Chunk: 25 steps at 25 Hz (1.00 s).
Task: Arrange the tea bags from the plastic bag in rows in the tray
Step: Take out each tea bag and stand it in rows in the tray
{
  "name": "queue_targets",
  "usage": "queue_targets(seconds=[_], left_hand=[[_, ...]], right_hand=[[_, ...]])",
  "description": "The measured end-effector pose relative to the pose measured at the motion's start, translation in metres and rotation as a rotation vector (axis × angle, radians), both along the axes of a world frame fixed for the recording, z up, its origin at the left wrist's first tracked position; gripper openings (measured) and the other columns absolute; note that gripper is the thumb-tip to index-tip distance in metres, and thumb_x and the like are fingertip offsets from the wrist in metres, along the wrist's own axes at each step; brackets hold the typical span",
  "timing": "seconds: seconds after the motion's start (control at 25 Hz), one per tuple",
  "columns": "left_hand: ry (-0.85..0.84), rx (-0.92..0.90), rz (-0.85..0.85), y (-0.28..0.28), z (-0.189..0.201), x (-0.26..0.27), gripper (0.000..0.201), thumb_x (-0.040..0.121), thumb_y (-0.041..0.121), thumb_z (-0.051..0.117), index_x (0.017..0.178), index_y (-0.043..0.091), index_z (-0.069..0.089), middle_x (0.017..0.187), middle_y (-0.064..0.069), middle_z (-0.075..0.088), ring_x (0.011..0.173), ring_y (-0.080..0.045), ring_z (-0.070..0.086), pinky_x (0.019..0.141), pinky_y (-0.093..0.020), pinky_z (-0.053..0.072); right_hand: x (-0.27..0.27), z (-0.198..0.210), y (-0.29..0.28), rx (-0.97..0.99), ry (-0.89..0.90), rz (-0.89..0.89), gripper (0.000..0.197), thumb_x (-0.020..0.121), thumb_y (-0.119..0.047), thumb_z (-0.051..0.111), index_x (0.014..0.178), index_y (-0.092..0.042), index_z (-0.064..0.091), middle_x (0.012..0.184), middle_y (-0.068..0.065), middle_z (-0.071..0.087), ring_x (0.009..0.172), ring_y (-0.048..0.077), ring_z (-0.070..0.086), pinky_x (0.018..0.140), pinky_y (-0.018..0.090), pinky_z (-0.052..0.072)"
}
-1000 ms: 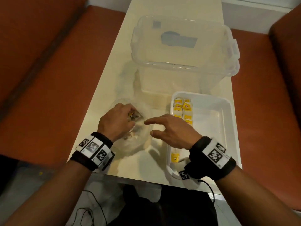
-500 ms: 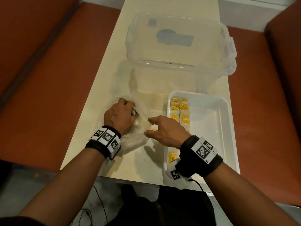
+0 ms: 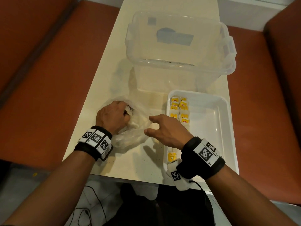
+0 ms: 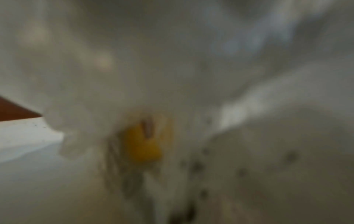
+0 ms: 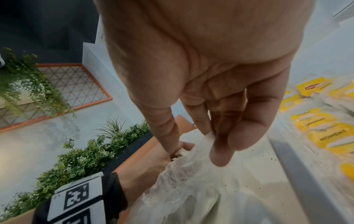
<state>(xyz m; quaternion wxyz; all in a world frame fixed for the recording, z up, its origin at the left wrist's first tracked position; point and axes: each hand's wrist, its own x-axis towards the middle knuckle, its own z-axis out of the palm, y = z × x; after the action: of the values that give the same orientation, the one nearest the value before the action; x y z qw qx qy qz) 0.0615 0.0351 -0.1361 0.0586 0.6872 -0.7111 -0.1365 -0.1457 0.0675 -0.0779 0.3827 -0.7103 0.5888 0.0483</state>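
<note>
A crumpled clear plastic bag [image 3: 130, 139] lies on the cream table [image 3: 130, 162], left of the white tray [image 3: 225, 105]. My left hand [image 3: 127, 112] reaches into the bag's mouth, with its fingers curled round a tea bag there. The left wrist view is blurred plastic with one yellow tea-bag tag [image 4: 141, 144]. Beside it, my right hand [image 3: 149, 124] pinches the bag's right rim [image 5: 208, 136] between its fingers. Several yellow-tagged tea bags [image 3: 179, 110] lie in two columns at the tray's far left. One more tea bag [image 3: 172, 156] lies near its front left corner.
A large clear storage box [image 3: 179, 66] stands behind the bag and tray, close to both. Red-brown bench seats [image 3: 40, 79] flank the narrow table. The right half of the tray holds nothing. A cable hangs below the table's near edge.
My right hand moved left from above the tray to the bag and closed on its rim. The left hand pushed deeper into the bag.
</note>
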Motion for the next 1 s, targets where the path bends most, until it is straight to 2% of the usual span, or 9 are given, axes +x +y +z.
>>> queue_targets(seconds=[0.16,0.28,0.36,0.52,0.68,0.76,0.84,0.92,1.0], left_hand=[[0.079,0.028,0.011,0.004,0.012,0.007,0.021,0.089,0.036,0.055,0.105,0.023,0.061,0.109,-0.003,0.066,0.088,-0.029,0.059,0.069,-0.033,0.038],[0.29,0.097,0.03,0.009,0.023,0.016,0.01,0.087,0.035,0.056,0.097,0.038,0.059,0.097,0.014,0.065,0.086,-0.017,0.06,0.07,-0.033,0.044],[0.553,0.168,0.089,0.01,0.026,0.022,0.012,0.088,0.029,0.056,0.095,0.037,0.062,0.094,0.016,0.067,0.085,-0.012,0.062,0.07,-0.033,0.05],[1.14,0.341,0.439,0.014,0.028,0.028,0.026,0.085,0.009,0.044,0.086,0.025,0.065,0.087,-0.003,0.066,0.073,-0.019,0.056,0.055,-0.026,0.043],[1.653,0.463,0.586,0.021,0.032,0.039,0.016,0.073,0.023,0.049,0.085,0.021,0.059,0.08,-0.002,0.056,0.065,-0.021,0.052,0.055,-0.027,0.037],[1.763,0.521,0.606,0.027,0.033,0.04,0.021,0.07,0.036,0.057,0.084,0.02,0.06,0.08,-0.002,0.055,0.063,-0.019,0.053,0.055,-0.026,0.038],[1.781,0.555,0.627,0.03,0.031,0.035,0.022,0.075,0.046,0.065,0.077,0.024,0.062,0.075,0.002,0.055,0.059,-0.013,0.052,0.052,-0.023,0.039],[1.772,0.561,0.676,0.032,0.029,0.029,0.021,0.079,0.041,0.066,0.068,0.024,0.066,0.068,0.005,0.056,0.052,-0.006,0.049,0.046,-0.017,0.039],[1.807,0.56,0.689,0.033,0.028,0.025,0.015,0.076,0.028,0.071,0.067,0.025,0.06,0.067,0.006,0.054,0.048,-0.003,0.046,0.044,-0.014,0.038]], right_hand=[[0.003,-0.001,0.002,0.003,-0.017,-0.004,0.069,0.094,-0.053,0.057,0.152,-0.019,0.04,0.151,0.004,0.049,0.134,0.025,0.05,0.106,0.041,0.043],[0.007,0.0,0.003,0.01,-0.019,-0.003,0.069,0.094,-0.052,0.057,0.152,-0.019,0.04,0.149,0.004,0.05,0.131,0.026,0.052,0.105,0.042,0.044],[0.008,0.0,0.004,0.014,-0.021,-0.004,0.069,0.094,-0.052,0.057,0.152,-0.019,0.04,0.149,0.004,0.05,0.13,0.026,0.053,0.104,0.041,0.045],[0.01,0.001,0.005,0.024,-0.046,-0.014,0.069,0.094,-0.052,0.058,0.152,-0.019,0.04,0.148,0.003,0.051,0.13,0.025,0.053,0.104,0.039,0.044],[0.01,0.002,0.005,0.035,-0.072,-0.029,0.069,0.094,-0.051,0.059,0.152,-0.019,0.04,0.15,0.002,0.05,0.132,0.024,0.051,0.106,0.037,0.042],[0.011,0.001,0.005,0.037,-0.074,-0.025,0.069,0.094,-0.052,0.059,0.152,-0.02,0.04,0.151,0.001,0.048,0.131,0.024,0.051,0.106,0.036,0.042],[0.011,0.0,0.006,0.032,-0.074,-0.024,0.069,0.094,-0.053,0.059,0.151,-0.021,0.041,0.15,0.001,0.049,0.131,0.023,0.051,0.106,0.036,0.042],[0.011,-0.001,0.006,0.028,-0.08,-0.026,0.068,0.093,-0.053,0.059,0.151,-0.021,0.041,0.15,0.0,0.05,0.131,0.022,0.051,0.106,0.036,0.042],[0.01,0.0,0.006,0.026,-0.091,-0.026,0.067,0.093,-0.052,0.059,0.15,-0.022,0.043,0.149,0.0,0.05,0.13,0.022,0.053,0.105,0.035,0.042]])
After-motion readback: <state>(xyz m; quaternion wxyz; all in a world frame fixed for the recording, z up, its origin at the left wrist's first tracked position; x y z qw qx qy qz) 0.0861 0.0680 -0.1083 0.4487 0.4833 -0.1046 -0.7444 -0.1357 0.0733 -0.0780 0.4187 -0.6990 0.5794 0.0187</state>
